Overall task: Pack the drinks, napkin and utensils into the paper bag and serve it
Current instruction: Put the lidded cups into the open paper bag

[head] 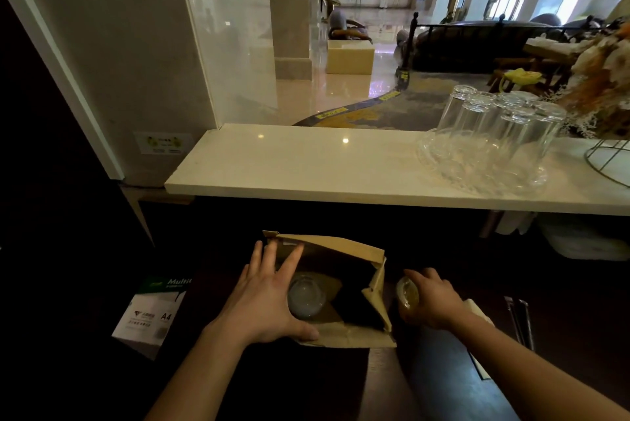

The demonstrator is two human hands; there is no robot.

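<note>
A brown paper bag [344, 252] stands open on the dark lower counter. Inside it, at the left, sits a cup with a clear lid and a pale milky drink [306, 298]. My left hand [262, 301] grips the bag's left rim, fingers spread over the edge. My right hand [431, 299] is closed around a second lidded cup with a yellowish drink [407, 294], just outside the bag's right wall. A white napkin [477, 313] lies under my right wrist. Dark utensils [520, 321] lie to the right of it, hard to make out.
A white marble serving ledge [306, 161] runs above and beyond the bag. On its right stand several upturned glasses on a glass tray [487, 165] and a wire stand [610, 161] with dried flowers. A ream of A4 paper [153, 315] sits left.
</note>
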